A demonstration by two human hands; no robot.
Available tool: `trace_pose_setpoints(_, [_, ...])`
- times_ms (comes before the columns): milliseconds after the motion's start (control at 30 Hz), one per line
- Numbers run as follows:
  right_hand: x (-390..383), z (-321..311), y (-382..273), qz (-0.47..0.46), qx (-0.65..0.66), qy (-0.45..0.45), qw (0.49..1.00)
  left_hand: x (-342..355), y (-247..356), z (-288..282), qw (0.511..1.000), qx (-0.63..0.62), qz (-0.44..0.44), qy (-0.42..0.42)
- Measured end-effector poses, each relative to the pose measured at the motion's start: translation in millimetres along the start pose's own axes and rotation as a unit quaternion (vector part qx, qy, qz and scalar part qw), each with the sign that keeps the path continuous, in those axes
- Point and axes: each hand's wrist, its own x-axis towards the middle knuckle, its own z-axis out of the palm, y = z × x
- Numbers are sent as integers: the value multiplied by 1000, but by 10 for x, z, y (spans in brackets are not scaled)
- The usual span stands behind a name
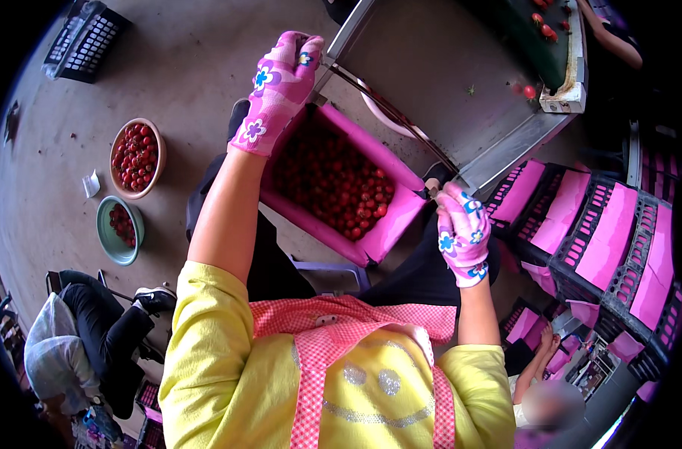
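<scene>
Fingertips of the left hand [281, 86] are curled over the metal tray's [438, 82] corner, so the grip can't really be made out. Same with the right hand [463, 233], its fingers are bunched at the tray's lower edge. Part of the pink-lined crate [389, 224] is tucked under the tray. The stacked crates [603, 254] are cut off on the right.

pink flowered gloves [281, 82], yellow sleeves, checked apron

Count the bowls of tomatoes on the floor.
2. A tan bowl left of the gloved left hand, and a green bowl just below it. Others may be hidden out of frame.
</scene>
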Motion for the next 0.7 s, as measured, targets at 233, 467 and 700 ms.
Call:
trace_pose_setpoints(233, [571,25,786,121,-68,100,985,33,-41,91,998,-56,23,-19])
trace_pose_setpoints(467, [675,214,1100,129,-129,118,976,4,-314,-174,994,-89,-45,-54])
trace_pose_setpoints(700, [711,181,1050,146,-206,64,965,-227,-555,-430,990,0,-112,-83])
